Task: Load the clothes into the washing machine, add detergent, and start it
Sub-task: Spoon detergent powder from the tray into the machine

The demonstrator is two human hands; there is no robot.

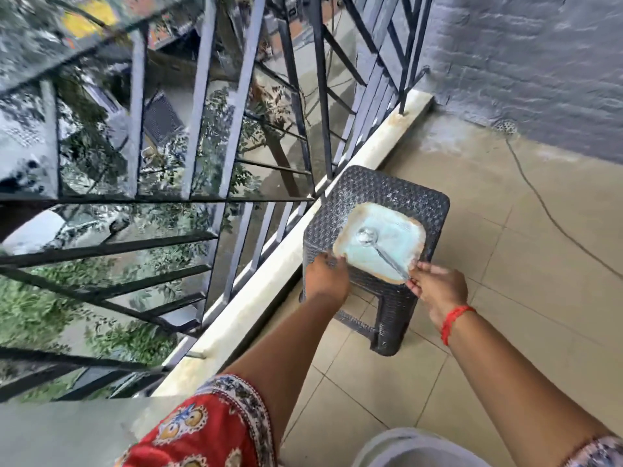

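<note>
here the woven dark stool (pixel 381 210) stands against the railing kerb (pixel 340 183), tiled floor (pixel 505 264) open rightward. left hand (pixel 326 274) grips the square detergent tub's (pixel 381 247) rim; right hand (pixel 438 286) pinches the metal spoon (pixel 381 247) handle.

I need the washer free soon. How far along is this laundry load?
Nothing shows as done: no washing machine or clothes are in view. In hand is the detergent step: the left hand steadies a square container of pale blue powder on a woven stool, while the right hand pinches the handle of a spoon lying in it. Adding the powder and starting remain.
</note>
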